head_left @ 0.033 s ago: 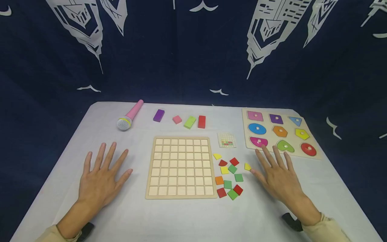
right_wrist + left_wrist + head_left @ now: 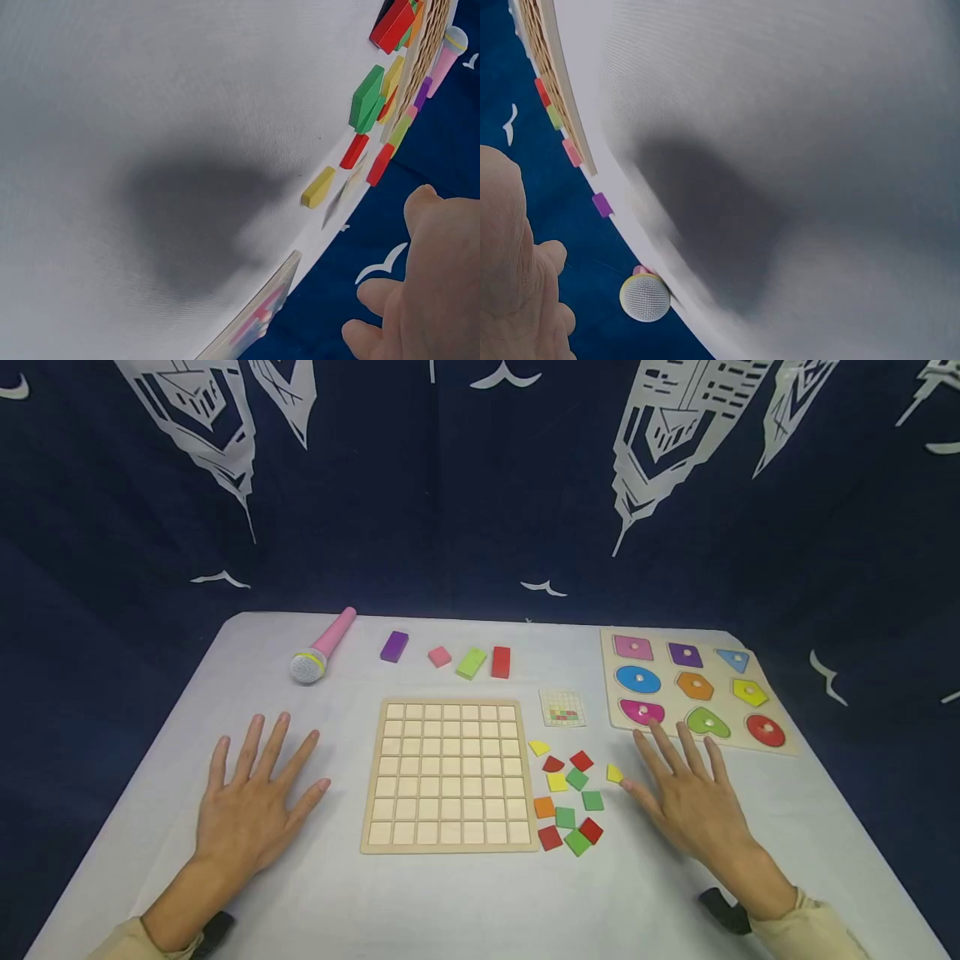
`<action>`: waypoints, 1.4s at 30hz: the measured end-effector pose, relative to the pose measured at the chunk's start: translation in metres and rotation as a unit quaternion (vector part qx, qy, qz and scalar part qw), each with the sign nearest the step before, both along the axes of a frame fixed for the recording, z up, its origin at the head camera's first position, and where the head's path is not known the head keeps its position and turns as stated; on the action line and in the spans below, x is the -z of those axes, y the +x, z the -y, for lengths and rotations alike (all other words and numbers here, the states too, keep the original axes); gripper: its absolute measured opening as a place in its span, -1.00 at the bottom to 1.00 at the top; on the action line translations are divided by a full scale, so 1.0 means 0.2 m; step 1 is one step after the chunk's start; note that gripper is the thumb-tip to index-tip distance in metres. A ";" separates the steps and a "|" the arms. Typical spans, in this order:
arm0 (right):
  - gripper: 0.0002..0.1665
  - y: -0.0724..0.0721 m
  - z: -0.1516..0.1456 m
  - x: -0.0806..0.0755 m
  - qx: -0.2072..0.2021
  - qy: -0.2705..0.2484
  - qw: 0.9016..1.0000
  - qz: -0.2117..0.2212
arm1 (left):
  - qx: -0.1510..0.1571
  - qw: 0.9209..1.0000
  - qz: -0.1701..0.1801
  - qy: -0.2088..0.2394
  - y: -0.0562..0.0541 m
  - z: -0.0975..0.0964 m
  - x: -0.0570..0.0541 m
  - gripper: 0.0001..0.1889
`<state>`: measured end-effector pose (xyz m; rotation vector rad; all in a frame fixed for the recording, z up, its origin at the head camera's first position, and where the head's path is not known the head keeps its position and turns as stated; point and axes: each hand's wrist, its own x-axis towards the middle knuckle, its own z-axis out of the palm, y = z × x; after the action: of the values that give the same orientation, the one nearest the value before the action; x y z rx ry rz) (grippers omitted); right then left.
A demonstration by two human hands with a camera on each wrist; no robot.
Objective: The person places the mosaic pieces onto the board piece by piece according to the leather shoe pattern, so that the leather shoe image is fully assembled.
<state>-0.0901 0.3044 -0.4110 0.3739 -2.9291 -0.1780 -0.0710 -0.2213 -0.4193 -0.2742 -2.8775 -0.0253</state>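
My left hand point(image 2: 243, 814) is palm down over the left side of the white table, fingers straight and spread, holding nothing. To its right lies a wooden grid board point(image 2: 450, 775) with bare square cells. My right hand point(image 2: 693, 810) is likewise spread and holds nothing. Its thumb tip is beside a yellow piece point(image 2: 614, 773); whether they touch I cannot tell. In the head view its fingertips overlap the near edge of a shape puzzle board point(image 2: 723, 700). Several small flat pieces, such as a green tile point(image 2: 592, 800) and an orange tile point(image 2: 543, 807), lie between grid board and right hand.
A pink toy microphone point(image 2: 322, 647) lies at the back left. Purple point(image 2: 393, 647), pink point(image 2: 439, 657), lime point(image 2: 471, 663) and red point(image 2: 501, 662) blocks line the back. A small pattern card point(image 2: 562, 708) lies right of the grid board. A dark blue curtain point(image 2: 435, 527) hangs behind the table.
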 end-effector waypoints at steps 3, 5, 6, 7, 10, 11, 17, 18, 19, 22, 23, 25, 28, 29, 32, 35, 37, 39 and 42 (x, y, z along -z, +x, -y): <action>0.00 -0.01 0.00 0.00 -0.001 -0.001 1.000 0.001 | -0.001 1.000 0.000 -0.001 -0.01 0.00 0.00 -0.28; 0.00 -0.01 0.00 -0.01 -0.001 -0.004 1.000 0.004 | -0.003 1.000 0.000 -0.004 -0.01 0.00 -0.01 -0.28; 0.00 -0.01 0.01 -0.01 -0.002 -0.007 1.000 0.005 | -0.003 1.000 0.000 -0.005 -0.01 0.00 -0.01 -0.28; 0.00 -0.01 0.01 -0.01 -0.001 -0.010 1.000 0.008 | -0.004 1.000 0.000 -0.005 -0.01 0.00 -0.01 -0.28; -0.01 -0.01 0.03 -0.03 0.000 -0.022 1.000 0.022 | -0.005 1.000 0.001 -0.005 -0.01 -0.01 -0.01 -0.27; -0.02 -0.02 0.04 -0.03 0.000 -0.027 0.999 0.027 | -0.005 1.000 0.002 -0.005 -0.01 -0.01 -0.01 -0.27; -0.06 -0.05 0.13 -0.04 -0.007 -0.048 0.997 0.054 | -0.006 1.000 0.019 0.013 -0.02 -0.03 -0.01 -0.26; -0.07 -0.06 0.14 -0.04 -0.011 -0.050 0.997 0.056 | -0.007 0.999 0.025 0.019 -0.03 -0.04 -0.01 -0.25; -0.08 -0.07 0.16 -0.03 -0.015 -0.051 0.997 0.059 | -0.008 0.999 0.030 0.023 -0.03 -0.04 -0.01 -0.25; -0.08 -0.09 0.21 -0.02 -0.031 -0.059 0.996 0.065 | -0.012 0.998 0.053 0.039 -0.05 -0.07 -0.01 -0.22; -0.08 -0.10 0.23 -0.02 -0.037 -0.060 0.995 0.067 | -0.013 0.997 0.062 0.045 -0.06 -0.08 0.00 -0.20; -0.07 -0.11 0.26 -0.02 -0.045 -0.064 0.994 0.072 | -0.013 0.995 0.078 0.058 -0.08 -0.11 0.00 -0.17; -0.07 -0.13 0.30 -0.01 -0.056 -0.064 0.994 0.075 | -0.010 0.992 0.100 0.076 -0.10 -0.15 0.00 -0.14; -0.07 -0.14 0.32 -0.01 -0.060 -0.066 0.993 0.076 | -0.008 0.991 0.103 0.080 -0.10 -0.16 0.00 -0.13; -0.08 -0.14 0.35 -0.01 -0.074 -0.072 0.991 0.081 | 0.004 0.989 0.115 0.092 -0.11 -0.19 0.01 -0.13; -0.11 -0.15 0.38 -0.01 -0.093 -0.082 0.988 0.089 | 0.024 0.984 0.133 0.114 -0.12 -0.22 0.01 -0.11; -0.15 -0.16 0.40 -0.01 -0.107 -0.090 0.986 0.094 | 0.042 0.978 0.149 0.138 -0.13 -0.23 0.00 -0.07; -0.20 -0.18 0.42 -0.01 -0.121 -0.099 0.983 0.096 | 0.061 0.971 0.164 0.163 -0.14 -0.23 -0.01 -0.01; -0.30 -0.21 0.44 -0.02 -0.134 -0.111 0.980 0.098 | 0.087 0.957 0.197 0.196 -0.16 -0.24 -0.02 0.11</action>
<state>-0.1318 0.2166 -0.4077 0.7827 -3.0025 0.2356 -0.1028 -0.1741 -0.4144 -0.4891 -3.1296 -0.7535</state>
